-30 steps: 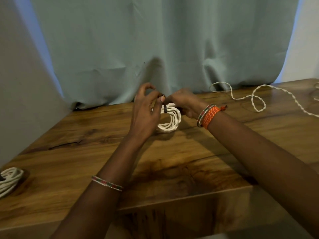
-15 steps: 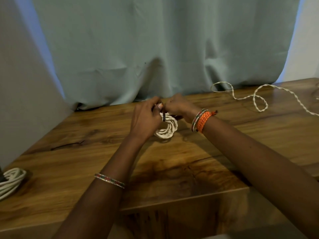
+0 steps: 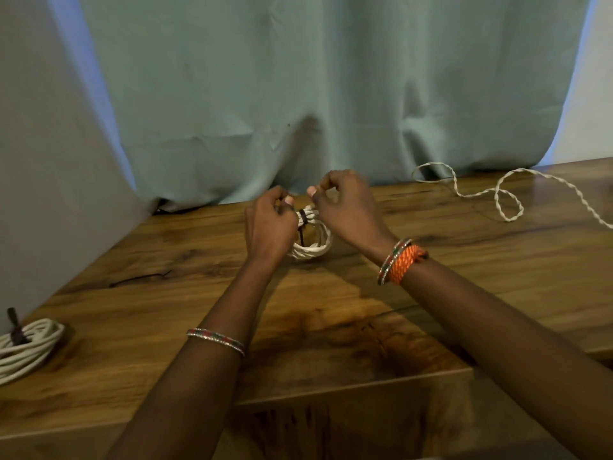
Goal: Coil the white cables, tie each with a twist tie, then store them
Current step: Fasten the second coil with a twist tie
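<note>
Hands meet near the far edge of the table, over a small coil of white cable. The left hand is curled shut against the coil's left side, with thumb and fingers pinched at its top; what exactly they pinch is hidden. The right hand is also curled, fingertips pinched together just above the coil's upper right, and it touches the strands there. A dark tie wraps the bundle at the top, between the two hands, and one end of it hangs down inside the loop. The coil's lower part rests on the wood.

A second coil, larger, lies at the table's left edge, partly cut off by the frame, bound with a dark tie whose end sticks up. A loose cable, twisted and uncoiled, snakes along the far right part of the table toward the right edge. No container shows in view; both coils sit on the bare wood.

A curtain hangs behind the far edge. The left wrist carries a thin bangle; the right wrist carries a bangle and an orange band.
</note>
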